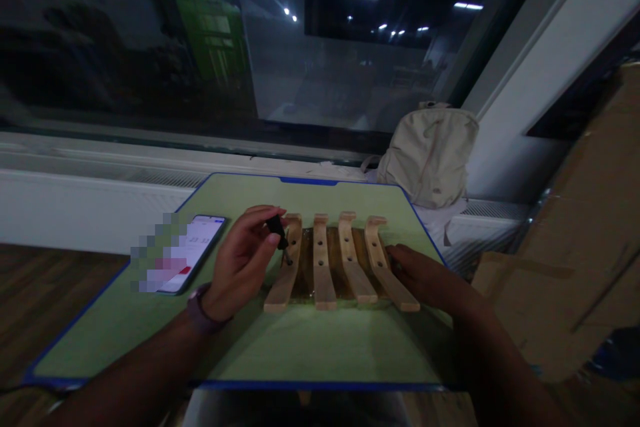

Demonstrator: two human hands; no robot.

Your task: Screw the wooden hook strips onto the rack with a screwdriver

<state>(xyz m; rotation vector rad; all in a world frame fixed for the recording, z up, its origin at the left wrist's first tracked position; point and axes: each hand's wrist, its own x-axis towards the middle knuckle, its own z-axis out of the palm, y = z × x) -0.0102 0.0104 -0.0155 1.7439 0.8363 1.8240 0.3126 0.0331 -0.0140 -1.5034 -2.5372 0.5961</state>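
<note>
A small screwdriver with a black handle is pinched between the thumb and fingers of my left hand. Its shaft slants down to the lower hole of the leftmost curved wooden piece. Several such pieces, each with dark holes, lie side by side across a brown board, together looking like a wooden hook rack. At the board's right side, my right hand has its fingers curled against the edge, by the rightmost wooden piece; its fingertips are partly hidden.
The rack lies on a pale green table with a blue rim. Left of my left hand is a phone with its screen lit. A beige backpack leans by the window beyond the table. Cardboard stands at the right.
</note>
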